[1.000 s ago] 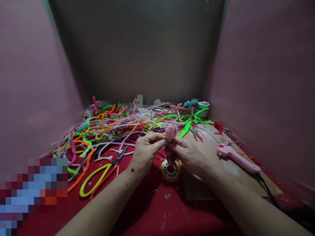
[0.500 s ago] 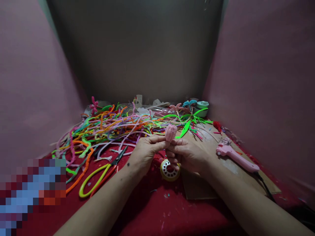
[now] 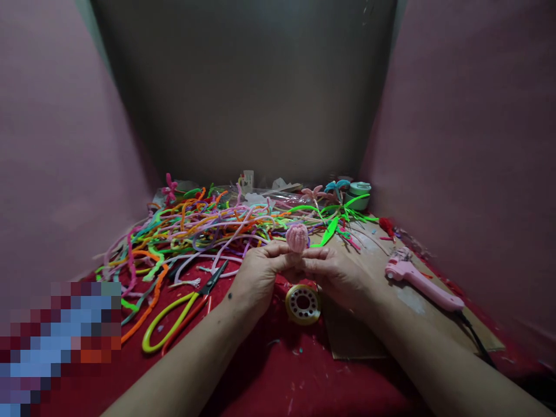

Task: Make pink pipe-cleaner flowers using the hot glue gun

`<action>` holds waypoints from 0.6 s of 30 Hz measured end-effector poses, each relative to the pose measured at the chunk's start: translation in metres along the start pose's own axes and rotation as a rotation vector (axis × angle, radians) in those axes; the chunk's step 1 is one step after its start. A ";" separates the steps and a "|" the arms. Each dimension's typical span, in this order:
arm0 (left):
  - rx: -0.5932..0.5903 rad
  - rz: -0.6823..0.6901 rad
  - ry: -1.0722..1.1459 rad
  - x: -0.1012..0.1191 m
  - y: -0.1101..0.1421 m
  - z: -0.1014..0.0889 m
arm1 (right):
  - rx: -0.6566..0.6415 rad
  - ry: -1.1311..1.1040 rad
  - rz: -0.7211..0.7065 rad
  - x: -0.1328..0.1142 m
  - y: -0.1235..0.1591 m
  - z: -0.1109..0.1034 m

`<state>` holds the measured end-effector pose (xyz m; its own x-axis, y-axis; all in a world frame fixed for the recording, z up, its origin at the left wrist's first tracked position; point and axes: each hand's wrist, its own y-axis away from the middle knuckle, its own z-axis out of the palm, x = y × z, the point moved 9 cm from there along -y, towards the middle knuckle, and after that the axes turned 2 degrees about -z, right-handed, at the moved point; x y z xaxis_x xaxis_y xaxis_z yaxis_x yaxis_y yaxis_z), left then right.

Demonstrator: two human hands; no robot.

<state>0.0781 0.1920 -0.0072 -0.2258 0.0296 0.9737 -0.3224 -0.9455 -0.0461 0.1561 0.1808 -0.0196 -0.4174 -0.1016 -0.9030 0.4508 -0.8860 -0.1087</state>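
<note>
A small pink fuzzy pipe-cleaner flower bud [image 3: 297, 238] stands upright between my two hands, its base pinched in the fingertips. My left hand [image 3: 263, 277] is closed on the base from the left side. From the right, my right hand [image 3: 336, 271] closes on the same base, thumb and fingers pressed together. The fingers hide whatever lies under the bud. Just below the hands, a yellow tape roll [image 3: 303, 304] with a ring of holes lies on the red cloth [image 3: 260, 370].
Scissors [image 3: 191, 307] with yellow and orange handles lie at left. A tangle of coloured pipe cleaners [image 3: 208, 226] spreads behind. On the right, a pink glue gun [image 3: 423, 282] with a black cord rests on a cardboard sheet [image 3: 360, 339]. Green leaves [image 3: 330, 231] and a lidded container [image 3: 359, 194] sit farther back.
The pink bud looks rounder and has turned slightly. My right fingers have drawn up from in front of the tape roll, which now shows whole. The view has shifted a little.
</note>
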 end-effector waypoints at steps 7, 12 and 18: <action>0.083 0.065 -0.076 0.010 0.000 -0.006 | 0.124 -0.028 -0.191 -0.018 0.000 -0.008; 0.070 0.100 -0.108 0.011 0.000 -0.003 | 0.141 -0.055 -0.207 -0.018 -0.001 -0.006; 0.004 0.070 -0.077 0.005 -0.001 0.000 | 0.137 -0.125 -0.126 -0.013 -0.001 -0.003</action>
<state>0.0778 0.1933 -0.0021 -0.1766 -0.0610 0.9824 -0.3049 -0.9456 -0.1136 0.1634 0.1845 -0.0086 -0.5622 -0.0335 -0.8263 0.2806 -0.9476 -0.1525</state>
